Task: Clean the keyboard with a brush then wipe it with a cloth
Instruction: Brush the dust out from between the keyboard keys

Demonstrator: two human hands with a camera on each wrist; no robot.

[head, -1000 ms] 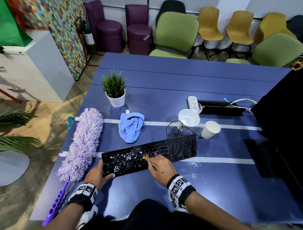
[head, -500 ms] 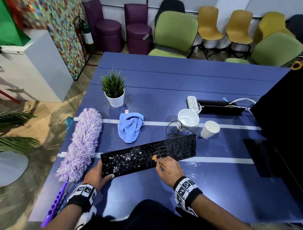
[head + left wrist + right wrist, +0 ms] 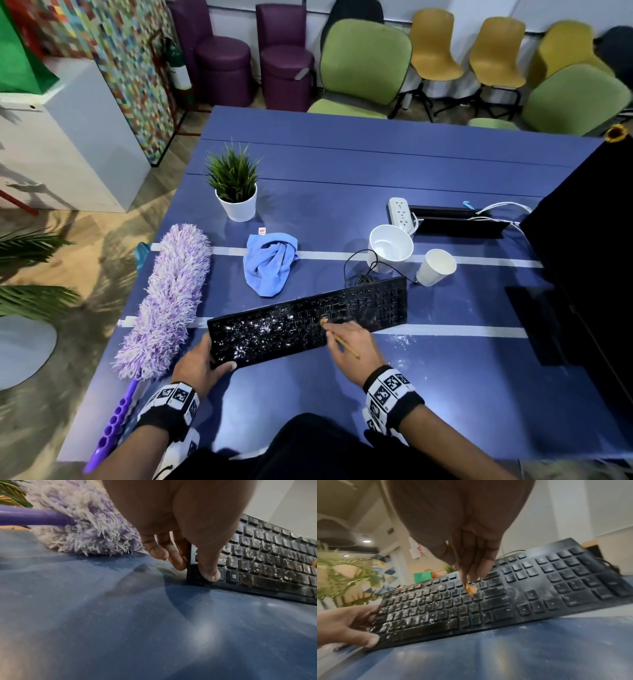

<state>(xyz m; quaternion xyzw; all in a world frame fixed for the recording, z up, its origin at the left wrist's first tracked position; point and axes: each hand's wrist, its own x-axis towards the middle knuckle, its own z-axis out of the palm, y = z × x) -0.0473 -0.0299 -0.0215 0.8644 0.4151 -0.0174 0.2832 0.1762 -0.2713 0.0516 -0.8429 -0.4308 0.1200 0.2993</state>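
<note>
A black keyboard [image 3: 370, 308] lies slantwise on the blue table [image 3: 445, 394], its left half dusted with white powder. My left hand [image 3: 202, 359] grips its left end, thumb on top at the near corner [image 3: 193, 569]. My right hand [image 3: 342, 339] pinches a thin wooden-handled brush [image 3: 346, 346]. In the right wrist view the brush's orange bristles [image 3: 471, 588] touch the keys near the keyboard's [image 3: 556, 588] middle. A crumpled blue cloth [image 3: 267, 267] lies beyond the keyboard, untouched.
A purple fluffy duster [image 3: 168, 298] lies along the table's left edge, close to my left hand. Behind the keyboard stand a white bowl [image 3: 390, 246], a paper cup [image 3: 436, 267], a power strip [image 3: 399, 214] and a potted plant [image 3: 236, 202]. A black monitor [image 3: 589, 240] fills the right.
The brush tip has swept to the right along the keys, from the powdered part toward the keyboard's middle. My left hand has kept its hold on the left end.
</note>
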